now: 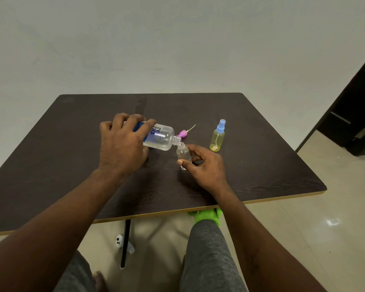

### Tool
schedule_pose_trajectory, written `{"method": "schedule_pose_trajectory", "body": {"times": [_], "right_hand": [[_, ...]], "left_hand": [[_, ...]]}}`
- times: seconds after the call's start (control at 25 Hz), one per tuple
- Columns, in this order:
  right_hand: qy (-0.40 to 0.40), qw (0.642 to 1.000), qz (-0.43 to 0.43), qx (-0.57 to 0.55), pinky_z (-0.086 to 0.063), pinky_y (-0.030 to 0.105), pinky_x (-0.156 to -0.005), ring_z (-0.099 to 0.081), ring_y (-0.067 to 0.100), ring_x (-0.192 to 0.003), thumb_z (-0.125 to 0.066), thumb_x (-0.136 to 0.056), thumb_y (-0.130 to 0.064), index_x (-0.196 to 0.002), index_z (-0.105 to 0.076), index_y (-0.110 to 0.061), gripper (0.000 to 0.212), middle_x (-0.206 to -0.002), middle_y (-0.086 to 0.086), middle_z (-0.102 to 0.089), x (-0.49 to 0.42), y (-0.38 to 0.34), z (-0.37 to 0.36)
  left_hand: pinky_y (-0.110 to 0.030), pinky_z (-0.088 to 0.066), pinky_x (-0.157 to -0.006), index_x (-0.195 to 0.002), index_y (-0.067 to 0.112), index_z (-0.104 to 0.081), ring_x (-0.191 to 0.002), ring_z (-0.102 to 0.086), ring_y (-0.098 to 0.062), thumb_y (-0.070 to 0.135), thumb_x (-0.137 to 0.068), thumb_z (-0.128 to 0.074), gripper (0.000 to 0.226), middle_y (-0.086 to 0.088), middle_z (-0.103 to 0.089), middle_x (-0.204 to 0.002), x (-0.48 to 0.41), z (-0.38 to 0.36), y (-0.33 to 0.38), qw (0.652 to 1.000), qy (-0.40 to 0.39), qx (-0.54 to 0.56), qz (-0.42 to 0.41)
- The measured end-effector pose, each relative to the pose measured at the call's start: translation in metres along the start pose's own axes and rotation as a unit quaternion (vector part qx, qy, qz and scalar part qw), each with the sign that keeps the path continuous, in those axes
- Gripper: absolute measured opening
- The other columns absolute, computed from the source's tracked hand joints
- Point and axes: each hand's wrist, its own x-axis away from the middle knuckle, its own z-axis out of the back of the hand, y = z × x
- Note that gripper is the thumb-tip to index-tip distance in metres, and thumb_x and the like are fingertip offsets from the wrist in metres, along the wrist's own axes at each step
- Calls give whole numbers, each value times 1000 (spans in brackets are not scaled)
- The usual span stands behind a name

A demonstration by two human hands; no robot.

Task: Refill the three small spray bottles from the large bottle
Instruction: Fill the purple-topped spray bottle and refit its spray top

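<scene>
My left hand (122, 144) grips the large clear bottle (160, 137) with a blue and white label. It is tipped on its side, and its open threaded neck rests at the mouth of a small clear bottle (183, 154). My right hand (202, 165) holds that small bottle upright on the table, thumb and fingers around its body. Its pink spray top (182, 133) with a thin tube lies on the table just behind. A small yellow bottle (217, 140) with a blue spray cap stands upright to the right. I see only these two small bottles.
The dark wooden table (72, 165) has its near edge (177, 211) close to my knees. A black table leg (125, 243) and a white object (119, 240) are on the tiled floor below. A dark door frame (354, 114) stands at the right.
</scene>
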Motion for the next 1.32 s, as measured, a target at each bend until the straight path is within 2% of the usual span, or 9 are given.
{"method": "schedule_pose_trajectory", "body": {"times": [0.2,0.36,0.48,0.64,0.76,0.92,1.12,1.24,1.32], "right_hand": [[-2,1000,-1,-2,-56,10,-79,-72,-6,-93,-85,-82,-44,-125,-70,-37,45,-104,-26,-74,1,-2,1],[-13,999,-16,-25,-64,30,-84,-75,-1,-93,-85,-80,-46,-122,-72,-35,45,-104,-18,-79,0,-1,0],[-13,999,-15,-38,-65,36,-85,-76,0,-94,-85,-80,-48,-122,-73,-32,47,-105,-15,-80,1,0,-1],[-13,999,-18,-47,-65,36,-86,-76,-1,-94,-85,-79,-47,-122,-73,-30,48,-105,-16,-80,2,0,-1],[-16,999,-19,-46,-65,37,-85,-76,0,-93,-87,-79,-42,-121,-74,-29,45,-104,-16,-80,2,1,-2],[-19,999,-21,-25,-65,36,-85,-76,-1,-93,-88,-80,-39,-120,-75,-27,44,-103,-16,-80,1,0,-2],[-29,999,-22,3,-64,34,-85,-74,0,-92,-88,-79,-42,-117,-74,-28,43,-100,-15,-78,1,-4,-2],[-36,999,-31,14,-63,31,-85,-73,-3,-92,-89,-78,-43,-116,-73,-29,43,-100,-17,-77,1,-7,-4],[-31,999,-40,10,-63,32,-85,-73,-1,-90,-90,-78,-42,-116,-74,-26,44,-99,-15,-78,0,-10,-10]], "left_hand": [[-53,-39,-88,-140,22,-62,-121,-51,-38,27,-70,-91,76,-9,-63,-134,6,-2,4,1000,-14,19,9],[-50,-40,-86,-138,24,-62,-116,-56,-33,40,-73,-89,73,-6,-67,-128,16,-4,10,998,-27,45,29],[-49,-42,-86,-137,25,-61,-111,-60,-31,52,-72,-87,75,-4,-69,-125,24,-5,11,994,-45,74,63],[-51,-53,-91,-134,27,-60,-100,-67,-23,65,-69,-85,79,1,-71,-117,34,-7,4,964,-70,188,175],[-52,-57,-91,-130,29,-59,-99,-67,-18,70,-70,-82,76,4,-71,-118,44,-10,-5,941,-73,251,214],[-41,-58,-85,-127,28,-59,-91,-61,-9,77,-68,-78,79,3,-73,-116,58,-13,-15,928,-48,266,257],[-37,-56,-84,-138,29,-51,-106,-64,-15,75,-68,-78,89,2,-67,-129,67,-10,-20,900,-87,320,284],[-48,-56,-85,-125,22,-52,-101,-59,-18,60,-74,-84,71,3,-58,-115,84,-2,-7,890,24,291,351],[-39,-53,-72,-106,26,-50,-86,-52,-12,48,-83,-79,43,8,-52,-97,95,4,9,888,95,291,344]]}}
